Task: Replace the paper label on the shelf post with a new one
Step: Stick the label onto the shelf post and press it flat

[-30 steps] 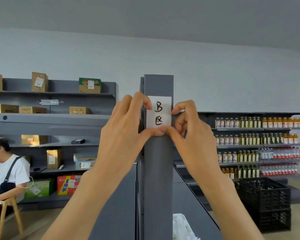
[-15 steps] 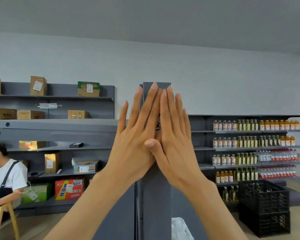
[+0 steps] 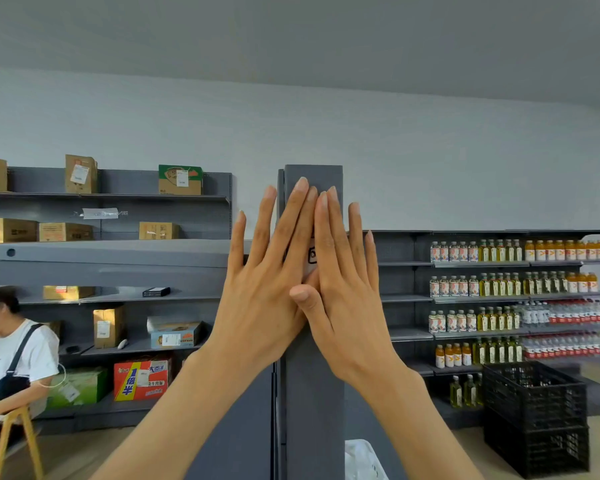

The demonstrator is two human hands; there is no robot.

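Both hands lie flat against the front of the grey shelf post (image 3: 314, 393), palms to the metal and fingers stretched out, gripping nothing. The left hand (image 3: 264, 292) leans up and to the right, the right hand (image 3: 347, 296) up and to the left, so their fingertips nearly meet near the top of the post, and the right thumb crosses over the base of the left hand.

Between the two hands, in the narrow wedge left open under the fingers, a sliver of the paper label (image 3: 311, 256) shows: white paper with part of a black hand-drawn character. The rest of it is covered by the hands, so its edges and its full outline cannot be made out. It sits flat on the face of the post, facing out toward the person. The post itself runs straight up and down, its top just above the fingertips.

Beyond the left hand, a seated person in a white top (image 3: 13, 355) is by shelves of cardboard boxes (image 3: 80, 174). Beyond the right hand stand shelves of bottled drinks (image 3: 513, 282), and lower down, black plastic crates (image 3: 537, 417) stacked on the floor.
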